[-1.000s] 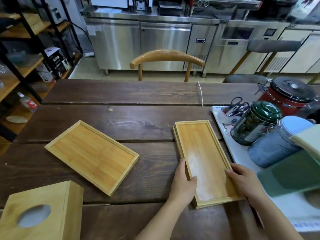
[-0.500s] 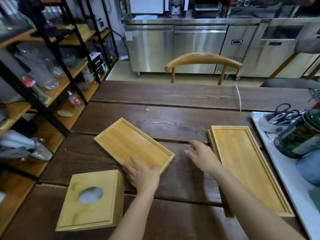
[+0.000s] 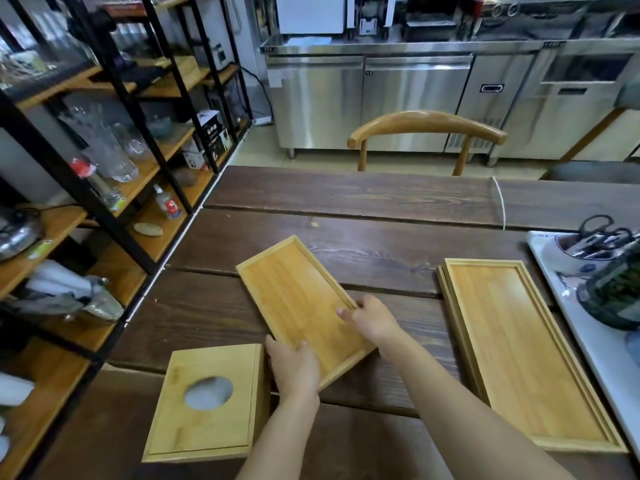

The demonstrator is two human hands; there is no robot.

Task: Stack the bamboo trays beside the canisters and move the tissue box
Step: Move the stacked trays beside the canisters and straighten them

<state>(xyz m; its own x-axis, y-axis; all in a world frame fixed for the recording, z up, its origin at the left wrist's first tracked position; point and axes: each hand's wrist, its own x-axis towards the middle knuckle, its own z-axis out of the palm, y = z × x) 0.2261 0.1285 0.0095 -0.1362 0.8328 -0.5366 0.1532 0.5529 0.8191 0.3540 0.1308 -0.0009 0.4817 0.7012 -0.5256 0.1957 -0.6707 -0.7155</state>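
Loose tray (image 3: 301, 306): bamboo, judged stiff, light, smooth. It is gripped at near corner by left hand (image 3: 294, 367), at right rim by right hand (image 3: 372, 320); opposite rims judged best.

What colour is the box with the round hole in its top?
The tissue box is pale honey-yellow bamboo, with white tissue showing through the hole; the head view shows it clearly.

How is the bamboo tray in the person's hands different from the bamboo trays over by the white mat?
The held tray lies alone at a slant in the table's middle; the stacked trays sit as a pile, another tray's edge showing beneath the top one. The left hand and right hand grip the held tray's edges; nothing touches the stacked trays. The stacked trays lie beside the white mat; the held tray lies beside the tissue box. Both are shallow rimmed bamboo rectangles.
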